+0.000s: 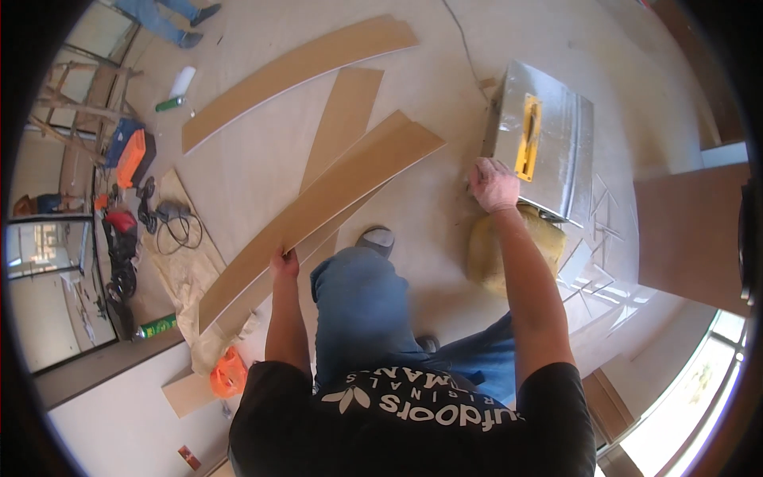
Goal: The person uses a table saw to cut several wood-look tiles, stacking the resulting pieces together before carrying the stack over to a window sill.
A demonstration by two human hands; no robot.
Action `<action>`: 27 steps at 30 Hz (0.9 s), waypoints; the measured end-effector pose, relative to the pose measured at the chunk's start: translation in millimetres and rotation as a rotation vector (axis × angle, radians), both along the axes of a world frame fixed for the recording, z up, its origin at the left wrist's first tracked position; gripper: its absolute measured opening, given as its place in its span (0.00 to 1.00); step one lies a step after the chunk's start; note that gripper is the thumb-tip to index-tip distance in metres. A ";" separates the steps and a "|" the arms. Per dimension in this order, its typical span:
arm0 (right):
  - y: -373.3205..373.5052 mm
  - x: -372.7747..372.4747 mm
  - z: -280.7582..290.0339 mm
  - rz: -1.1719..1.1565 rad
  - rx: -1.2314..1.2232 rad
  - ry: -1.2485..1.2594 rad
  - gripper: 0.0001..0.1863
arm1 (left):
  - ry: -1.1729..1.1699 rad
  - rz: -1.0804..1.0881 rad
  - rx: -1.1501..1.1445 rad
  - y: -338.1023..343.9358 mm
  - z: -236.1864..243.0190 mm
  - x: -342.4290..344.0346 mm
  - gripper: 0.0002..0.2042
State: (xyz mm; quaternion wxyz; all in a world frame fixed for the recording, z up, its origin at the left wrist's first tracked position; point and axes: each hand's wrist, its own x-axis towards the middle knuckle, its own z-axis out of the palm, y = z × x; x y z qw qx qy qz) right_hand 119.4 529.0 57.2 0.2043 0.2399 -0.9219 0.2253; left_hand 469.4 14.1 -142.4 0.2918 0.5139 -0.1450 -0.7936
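My left hand [284, 265] is closed around the lower edge of a long brown board [334, 211] with a pale edge, which slants up to the right. Part of another board [318, 238] shows beneath it. On the right, my right hand [494, 186], pale as if dusty or gloved, is at the near left corner of a table saw [556, 135]. Its fingers are curled down at the metal edge, and what they grip is hidden. A yellow insert [528, 139] with a blade slot lies in the saw's top.
Two more boards, one long [294, 75] and one partly covered [346, 107], lie ahead on the floor. A yellowish bulky object [505, 254] stands below the saw. Tools, a cable [181, 230] and an orange bag [229, 372] are at left. A person's legs [163, 20] show far left.
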 end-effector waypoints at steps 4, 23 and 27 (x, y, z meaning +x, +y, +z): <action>13.5 2.7 3.9 -0.014 0.044 -0.048 0.04 | 0.183 0.005 -0.086 20.1 40.4 1.5 0.10; -38.5 -121.1 62.3 -0.101 0.124 0.278 0.21 | 0.446 -0.454 -0.468 -78.0 255.0 -325.0 0.14; -48.3 -162.0 28.4 -0.225 0.137 0.159 0.21 | 0.351 -0.444 -0.363 -82.8 200.8 -425.9 0.11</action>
